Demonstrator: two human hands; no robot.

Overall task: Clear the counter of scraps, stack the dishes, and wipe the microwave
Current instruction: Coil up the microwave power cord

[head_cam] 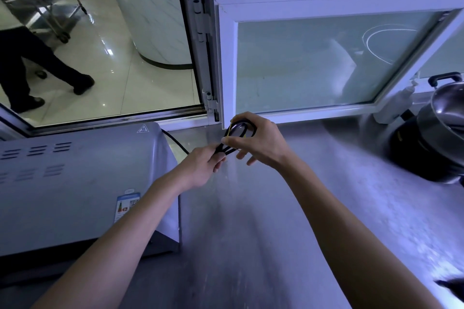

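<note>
The stainless table [313, 208] is the largest surface in view. Its visible stretch between the microwave and the pots shows no scraps, so the clearing step appears done here; areas outside the frame cannot be judged.

The microwave [75, 183] stands on the left end of the table, below the open serving hatch [100, 57]. Its grey top and side show no cloth on them. Whether it has been wiped cannot be determined; this step is judged to remain.

A stack of steel pots [437, 133] sits at the right edge of the table. No plates or bowls are visible, so the dish-stacking status is uncertain.

The black power cord [238, 133] runs from behind the microwave to a folded bundle held above the table, between the two hands.

Left hand [200, 168]: fingers curled round the lower part of the cord bundle.

Right hand [258, 140]: thumb and forefinger pinch the looped end; the other fingers are partly extended. A thin yellow tie [229, 130] shows at the loop.

Judgement: the cord is being bundled to free the microwave for wiping.
</note>
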